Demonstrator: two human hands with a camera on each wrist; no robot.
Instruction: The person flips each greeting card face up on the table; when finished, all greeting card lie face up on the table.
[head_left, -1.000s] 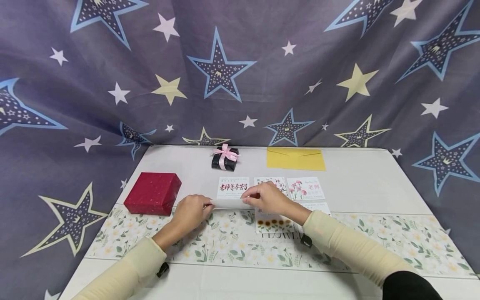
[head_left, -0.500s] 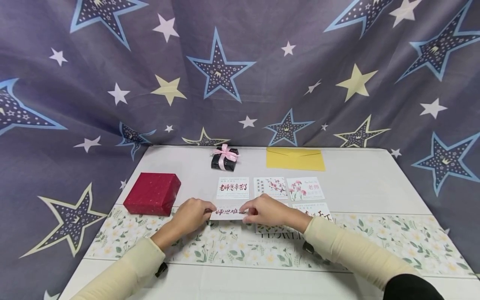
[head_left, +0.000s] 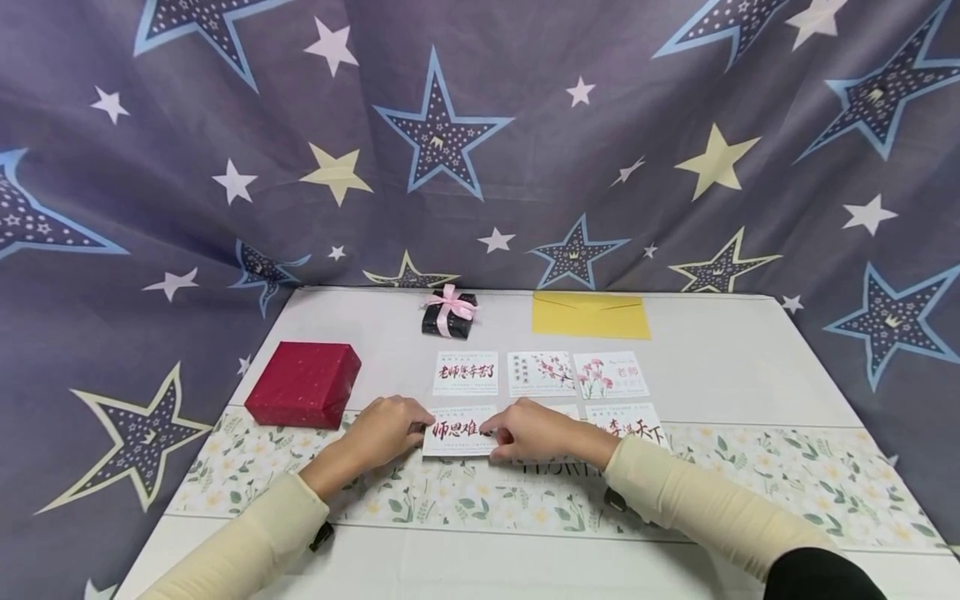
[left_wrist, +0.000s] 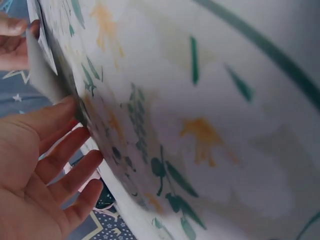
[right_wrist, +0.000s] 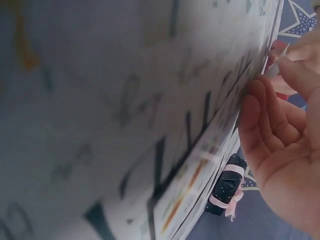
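A white greeting card [head_left: 453, 435] with red brush lettering lies low over the table, below a similar lettered card [head_left: 465, 373]. My left hand [head_left: 386, 429] pinches its left edge; my right hand [head_left: 534, 432] pinches the right edge. In the left wrist view the card's plain underside [left_wrist: 44, 72] tilts up from the floral cloth, thumb on its edge, other fingers spread loosely. The right wrist view shows the card's white edge [right_wrist: 274, 69] at the right thumb. To the right lie a plum blossom card [head_left: 542, 373], a carnation card [head_left: 611, 377] and another lettered card [head_left: 633, 427], partly covered by my right arm.
A red box [head_left: 303, 383] stands at the left. At the back are a small black gift [head_left: 448, 317] with a pink ribbon and a yellow envelope [head_left: 591, 317]. A sunflower card [right_wrist: 192, 177] is mostly hidden under my right hand in the head view.
The card, held steeply with its face hidden a second ago, has tipped down nearly flat, lettering showing. Both hands have moved slightly toward the near side with it.
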